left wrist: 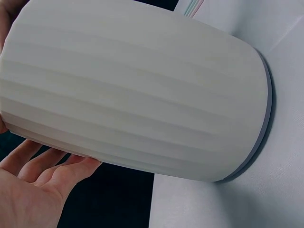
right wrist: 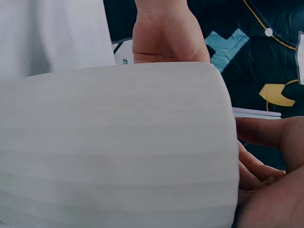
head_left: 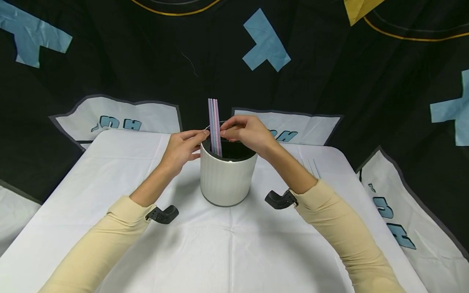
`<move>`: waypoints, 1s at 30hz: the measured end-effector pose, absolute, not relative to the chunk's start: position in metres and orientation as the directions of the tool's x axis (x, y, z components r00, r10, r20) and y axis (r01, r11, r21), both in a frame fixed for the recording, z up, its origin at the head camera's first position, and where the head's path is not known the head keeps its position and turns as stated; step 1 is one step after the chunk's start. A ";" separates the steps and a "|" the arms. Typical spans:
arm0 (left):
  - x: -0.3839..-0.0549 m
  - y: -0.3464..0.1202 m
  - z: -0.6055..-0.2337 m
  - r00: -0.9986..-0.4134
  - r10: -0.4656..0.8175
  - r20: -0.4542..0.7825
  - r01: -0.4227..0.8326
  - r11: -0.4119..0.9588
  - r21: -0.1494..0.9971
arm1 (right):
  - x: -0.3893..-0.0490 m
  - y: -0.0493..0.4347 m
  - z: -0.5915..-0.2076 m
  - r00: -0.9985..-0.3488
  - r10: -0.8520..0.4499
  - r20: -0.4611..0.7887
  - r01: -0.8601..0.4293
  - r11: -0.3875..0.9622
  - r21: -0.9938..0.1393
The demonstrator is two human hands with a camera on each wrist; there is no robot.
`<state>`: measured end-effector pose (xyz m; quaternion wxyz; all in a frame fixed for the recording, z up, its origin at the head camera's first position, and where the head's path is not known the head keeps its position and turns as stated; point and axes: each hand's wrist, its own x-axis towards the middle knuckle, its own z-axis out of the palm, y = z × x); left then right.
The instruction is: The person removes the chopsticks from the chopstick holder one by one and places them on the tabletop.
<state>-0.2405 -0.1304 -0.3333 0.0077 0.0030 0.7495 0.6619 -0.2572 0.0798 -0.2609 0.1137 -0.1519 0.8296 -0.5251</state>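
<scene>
A bundle of pastel straws (head_left: 214, 124) stands upright in a white ribbed pot (head_left: 228, 183) with a dark inside. A thin white strand (head_left: 222, 121) shows on both sides of the bundle, near the rim. My left hand (head_left: 180, 149) is at the pot's left rim, thumb and forefinger together on the strand beside the straws. From the right, my right hand (head_left: 250, 133) reaches over the rim and pinches the strand close to the straws. In the left wrist view, the pot's wall (left wrist: 137, 90) hides much of both hands; the left fingers (left wrist: 71, 172) lie along its side.
Several thin pale sticks (head_left: 311, 167) lie on the white tablecloth (head_left: 205, 256) to the right, beyond my right forearm. Behind the table hangs a black cloth (head_left: 146, 61) with blue and yellow shapes.
</scene>
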 end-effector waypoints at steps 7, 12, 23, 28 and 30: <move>-0.240 -0.131 -0.333 -1.000 0.016 -0.003 -0.001 0.136 0.991 | -0.256 0.077 -0.267 -0.934 -0.358 -0.001 -0.149 0.391 -0.908; -0.240 -0.130 -0.333 -1.000 0.017 -0.002 0.001 0.140 0.990 | -0.255 0.075 -0.269 -0.943 -0.333 0.018 -0.150 0.375 -0.915; -0.241 -0.128 -0.333 -1.000 0.011 0.003 0.004 0.111 0.994 | -0.251 0.090 -0.260 -0.960 -0.277 0.030 -0.064 0.117 -0.991; -0.240 -0.128 -0.333 -1.000 0.003 0.001 0.001 0.111 0.994 | -0.250 0.099 -0.251 -0.963 -0.264 0.060 -0.065 0.012 -0.998; -0.240 -0.128 -0.333 -1.000 0.001 0.001 0.001 0.116 0.993 | -0.249 0.102 -0.247 -0.964 -0.253 0.079 -0.079 -0.012 -0.997</move>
